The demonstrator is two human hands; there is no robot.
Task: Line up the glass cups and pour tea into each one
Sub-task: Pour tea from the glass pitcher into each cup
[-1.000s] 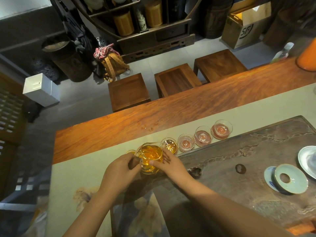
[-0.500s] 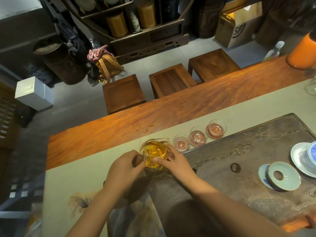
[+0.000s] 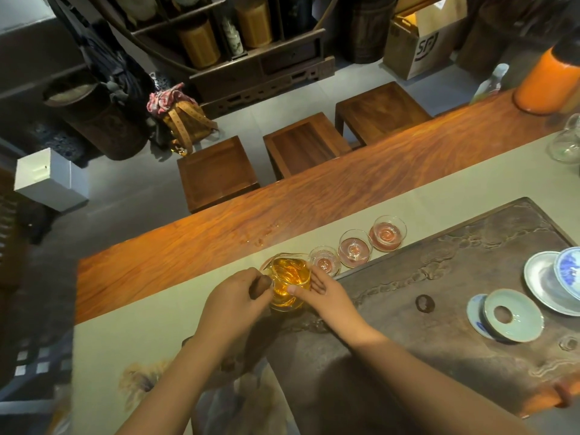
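A glass pitcher [image 3: 288, 279] full of amber tea sits at the left end of a row of small glass cups. My left hand [image 3: 233, 298] grips its wooden handle. My right hand [image 3: 323, 291] steadies its right side with thumb and fingers. Three cups show to the right on the pale runner: the nearest cup [image 3: 324, 262] touching the pitcher, a middle cup [image 3: 354, 248] and a far cup [image 3: 387, 232]. Each holds a little pinkish liquid. Any cups further left are hidden behind the pitcher and my hands.
A dark carved tea tray [image 3: 439, 277] lies right of my hands, bearing a pale lid [image 3: 514, 315], a saucer [image 3: 539, 284] and a blue-and-white bowl [image 3: 568, 271]. An orange flask [image 3: 549, 83] and a glass vessel [image 3: 568, 142] stand far right. Three wooden stools [image 3: 301, 146] sit beyond the table.
The view has shifted, so the cups and tray sit further left and up. The amber-filled cup beside the pitcher is now hidden behind it. Both hands stay on the pitcher.
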